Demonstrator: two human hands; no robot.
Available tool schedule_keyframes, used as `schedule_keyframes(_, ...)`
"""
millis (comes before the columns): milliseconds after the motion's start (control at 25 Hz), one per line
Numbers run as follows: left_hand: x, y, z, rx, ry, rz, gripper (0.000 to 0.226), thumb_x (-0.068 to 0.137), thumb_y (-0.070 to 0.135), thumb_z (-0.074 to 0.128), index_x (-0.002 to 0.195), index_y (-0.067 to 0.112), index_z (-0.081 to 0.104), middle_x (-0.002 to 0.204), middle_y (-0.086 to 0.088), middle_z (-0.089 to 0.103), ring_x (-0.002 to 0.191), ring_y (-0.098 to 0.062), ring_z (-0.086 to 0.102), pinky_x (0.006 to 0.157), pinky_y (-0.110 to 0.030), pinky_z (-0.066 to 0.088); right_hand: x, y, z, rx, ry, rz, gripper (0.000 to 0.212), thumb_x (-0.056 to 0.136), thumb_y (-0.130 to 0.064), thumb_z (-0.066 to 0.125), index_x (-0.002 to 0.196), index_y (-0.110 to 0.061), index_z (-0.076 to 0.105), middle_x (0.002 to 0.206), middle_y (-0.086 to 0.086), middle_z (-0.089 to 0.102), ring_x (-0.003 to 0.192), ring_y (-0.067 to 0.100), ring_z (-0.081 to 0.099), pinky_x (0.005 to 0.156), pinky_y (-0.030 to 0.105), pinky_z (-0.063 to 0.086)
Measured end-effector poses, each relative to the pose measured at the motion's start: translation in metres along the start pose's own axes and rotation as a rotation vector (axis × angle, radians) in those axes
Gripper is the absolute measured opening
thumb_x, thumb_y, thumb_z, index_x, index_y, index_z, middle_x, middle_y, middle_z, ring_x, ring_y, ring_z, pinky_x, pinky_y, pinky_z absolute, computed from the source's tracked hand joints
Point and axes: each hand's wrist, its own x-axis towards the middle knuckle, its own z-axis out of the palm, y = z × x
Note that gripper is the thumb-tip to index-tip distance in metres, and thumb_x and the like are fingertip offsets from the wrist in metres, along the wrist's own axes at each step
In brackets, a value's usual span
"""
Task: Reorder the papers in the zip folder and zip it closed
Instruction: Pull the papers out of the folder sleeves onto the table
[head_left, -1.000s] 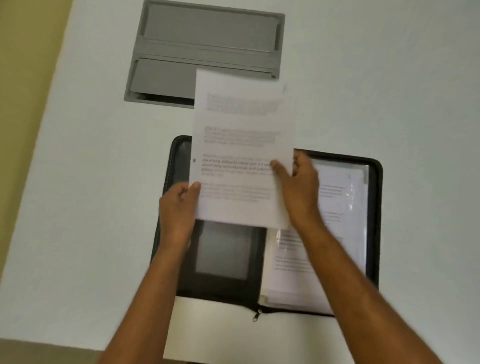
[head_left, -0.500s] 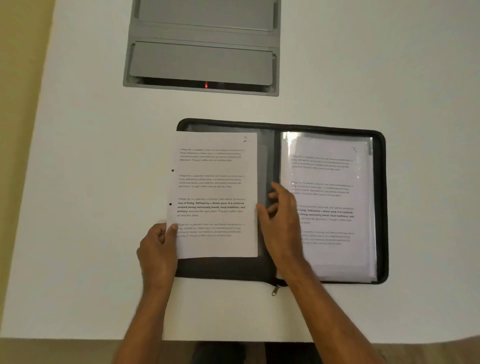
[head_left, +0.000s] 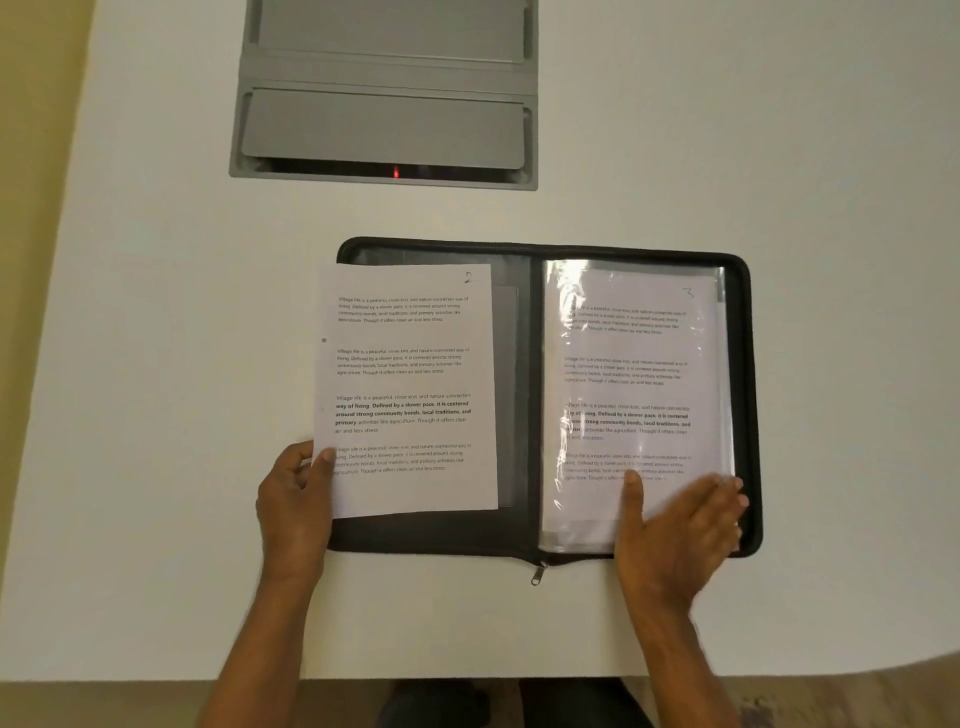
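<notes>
Pinching page 2 at its seven-o'clock corner, the left hand holds it over the open zip folder; the right hand lies flat, fingers relaxed, on the plastic sleeves.

Dim, warm, even light; glare on the plastic sleeve; right hand motion-blurred.

A black zip folder lies open on the white desk. The left hand pinches the sheet marked 2 over the folder's left half. The right hand rests flat on the folder's plastic sleeves, which show the sheet marked 3.
</notes>
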Motion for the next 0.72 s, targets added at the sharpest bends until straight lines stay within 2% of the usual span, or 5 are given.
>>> schedule_keyframes(240,0.021,-0.008,-0.026,-0.242,-0.02,-0.046,0.016,0.102,0.023,0.062,0.115,0.017,0.07,0.109,-0.001,0.076,0.096,-0.018,0.071,0.087,-0.037,0.057,0.0,-0.011,-0.005,0.106,0.068,-0.168,0.067,0.104,-0.054,0.042,0.16,-0.018,0.031,0.172,0.01,0.009,0.159,0.031,0.007,0.125,0.061,0.013)
schedule_keyframes(400,0.059,-0.024,-0.071,-0.225,0.029,-0.047,0.012,0.099,0.026,0.065,0.108,0.021,0.073,0.108,-0.003,0.077,0.097,-0.022,0.07,0.094,-0.044,0.056,-0.005,-0.022,-0.019,0.419,0.124,-0.184,0.05,0.103,-0.043,0.055,0.147,-0.02,0.054,0.16,-0.003,0.034,0.146,0.026,0.039,0.112,0.06,0.044)
schedule_keyframes(520,0.08,-0.036,-0.109,-0.202,0.066,-0.041,0.009,0.1,0.023,0.065,0.1,0.023,0.074,0.107,-0.003,0.076,0.095,-0.02,0.069,0.09,-0.038,0.054,-0.012,-0.042,-0.034,0.639,0.115,-0.138,0.051,0.097,-0.022,0.072,0.144,-0.023,0.053,0.136,-0.024,0.039,0.129,0.024,0.053,0.103,0.021,0.05)
schedule_keyframes(560,0.086,-0.039,-0.12,-0.178,0.087,-0.038,0.009,0.1,0.021,0.064,0.101,0.022,0.073,0.109,-0.006,0.076,0.094,-0.02,0.067,0.088,-0.034,0.052,-0.014,-0.05,-0.04,0.705,0.113,-0.11,0.059,0.094,-0.017,0.075,0.146,-0.026,0.049,0.133,-0.022,0.04,0.124,0.024,0.056,0.098,0.017,0.051)
schedule_keyframes(720,0.098,-0.046,-0.152,0.026,0.238,0.001,0.02,0.102,0.019,0.06,0.117,0.008,0.068,0.113,-0.009,0.071,0.1,-0.025,0.064,0.089,-0.033,0.048,-0.022,-0.075,-0.056,0.955,0.008,-0.017,0.074,0.09,-0.012,0.079,0.145,-0.038,0.037,0.133,0.0,0.06,0.113,0.014,0.066,0.096,0.034,0.058)
